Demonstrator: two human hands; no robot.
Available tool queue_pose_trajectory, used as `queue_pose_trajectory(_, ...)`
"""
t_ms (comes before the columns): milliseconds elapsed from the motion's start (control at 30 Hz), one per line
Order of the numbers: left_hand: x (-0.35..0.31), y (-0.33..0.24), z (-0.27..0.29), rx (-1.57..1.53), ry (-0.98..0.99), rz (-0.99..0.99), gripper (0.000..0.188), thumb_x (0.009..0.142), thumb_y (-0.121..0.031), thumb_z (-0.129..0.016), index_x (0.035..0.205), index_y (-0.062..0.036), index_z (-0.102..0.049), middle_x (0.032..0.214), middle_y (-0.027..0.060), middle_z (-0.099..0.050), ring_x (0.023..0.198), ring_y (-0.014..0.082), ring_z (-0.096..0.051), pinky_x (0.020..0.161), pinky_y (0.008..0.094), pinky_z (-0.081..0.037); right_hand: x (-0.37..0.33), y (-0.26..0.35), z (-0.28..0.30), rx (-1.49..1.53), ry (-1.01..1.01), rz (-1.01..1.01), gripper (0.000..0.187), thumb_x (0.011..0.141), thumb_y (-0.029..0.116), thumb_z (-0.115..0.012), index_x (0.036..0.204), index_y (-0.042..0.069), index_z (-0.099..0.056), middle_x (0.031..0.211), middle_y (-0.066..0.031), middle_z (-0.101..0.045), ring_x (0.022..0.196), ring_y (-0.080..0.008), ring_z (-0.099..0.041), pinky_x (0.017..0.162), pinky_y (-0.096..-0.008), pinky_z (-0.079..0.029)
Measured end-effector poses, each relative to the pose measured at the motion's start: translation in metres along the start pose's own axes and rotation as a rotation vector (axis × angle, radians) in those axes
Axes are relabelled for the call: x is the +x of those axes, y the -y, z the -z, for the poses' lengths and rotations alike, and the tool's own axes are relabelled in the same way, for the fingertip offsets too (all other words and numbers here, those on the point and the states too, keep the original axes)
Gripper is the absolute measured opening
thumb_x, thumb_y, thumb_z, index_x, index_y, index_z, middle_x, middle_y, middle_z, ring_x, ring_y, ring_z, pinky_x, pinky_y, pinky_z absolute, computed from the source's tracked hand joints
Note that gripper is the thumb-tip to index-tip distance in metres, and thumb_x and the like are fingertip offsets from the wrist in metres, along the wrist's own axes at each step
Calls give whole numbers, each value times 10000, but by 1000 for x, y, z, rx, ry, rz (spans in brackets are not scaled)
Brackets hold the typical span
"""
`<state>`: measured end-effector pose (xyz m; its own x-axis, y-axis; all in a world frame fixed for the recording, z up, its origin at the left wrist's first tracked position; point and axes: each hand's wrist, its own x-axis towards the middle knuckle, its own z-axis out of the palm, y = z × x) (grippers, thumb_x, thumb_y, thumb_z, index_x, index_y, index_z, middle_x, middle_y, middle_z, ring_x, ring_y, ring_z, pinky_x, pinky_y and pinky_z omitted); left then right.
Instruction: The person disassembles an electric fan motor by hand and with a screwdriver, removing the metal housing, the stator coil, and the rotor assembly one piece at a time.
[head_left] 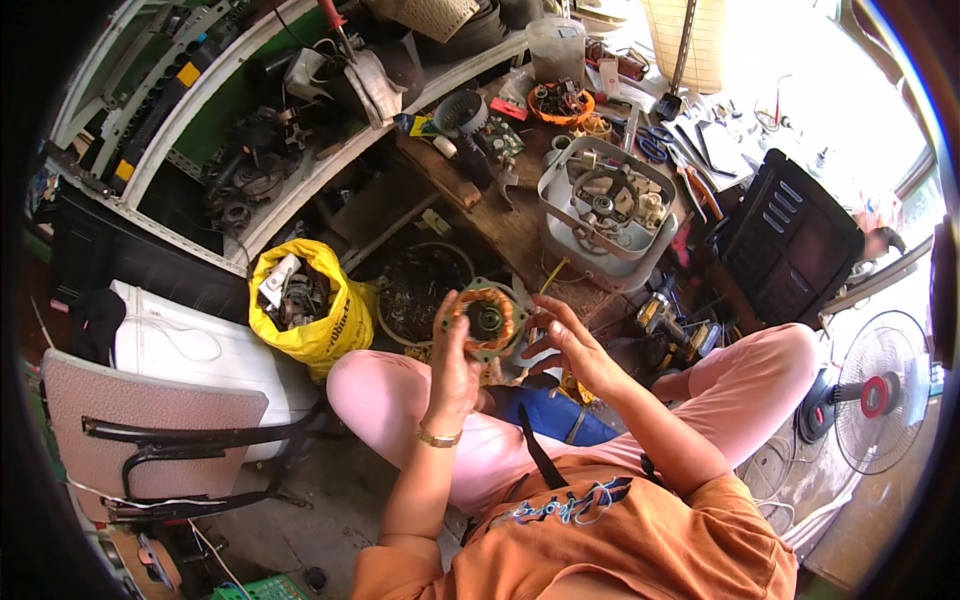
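My left hand is closed round the rim of a motor stator, a round metal part with a ring of copper windings and a dark round centre. The stator is held above my lap, its open face turned up. At its right side is my right hand, fingers apart and bent toward it; whether the fingertips touch it I cannot tell. A thin yellow strip stands up beside the right fingertips, and its lower end is hard to make out.
Ahead, a wooden bench carries a grey bin of parts, an orange bowl, pliers and a hammer. Left stands a yellow bag of scrap. Right are a drill, an open black case and a fan.
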<state>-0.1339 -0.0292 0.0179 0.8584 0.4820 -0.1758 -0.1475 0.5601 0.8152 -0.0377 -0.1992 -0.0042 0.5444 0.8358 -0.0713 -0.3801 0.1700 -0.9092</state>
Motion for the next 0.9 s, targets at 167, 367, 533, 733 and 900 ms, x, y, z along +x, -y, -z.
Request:
queue_pose_trajectory(167,16,16,-10,45,31,118,653,920,-194,-578,1444,-113,-198,1298,127,-434,1134,200,-515,825,329,-543,13,-5,2,219,-78,-51,599,994,435,-372,1449,85,-198,1233,-164,-489,873,-232,-629,753,-359,-536)
queue_pose_trajectory(367,29,32,7,54,130,165,665,901,-175,-613,1436,-101,-226,1307,116,-438,1139,190,-506,888,313,-491,23,-16,9,82,-197,-92,553,984,368,-440,1418,65,-282,1303,-111,-476,998,-201,-601,699,-338,-564)
queue_pose_trajectory(533,33,27,8,52,193,208,631,930,-286,-572,1431,-102,-235,1328,109,-428,1138,199,-517,864,330,-511,36,3,3,-83,-246,-18,568,914,285,-577,1359,29,-335,1124,-112,-535,819,-149,-608,562,-264,-544)
queue_pose_trajectory(733,31,18,10,-96,305,215,680,944,-522,-423,1429,-89,-223,1351,122,-416,1152,236,-533,801,366,-559,44,15,6,-71,-302,-107,489,881,234,-570,1270,-18,-413,926,-90,-588,706,-132,-614,456,-235,-498)
queue_pose_trajectory(900,27,15,7,-270,360,315,717,932,-562,-410,1414,-49,-273,1302,132,-486,1185,239,-518,868,403,-532,39,31,7,-223,-200,48,538,819,219,-605,1266,-10,-411,944,-110,-594,676,-112,-588,499,-238,-490)
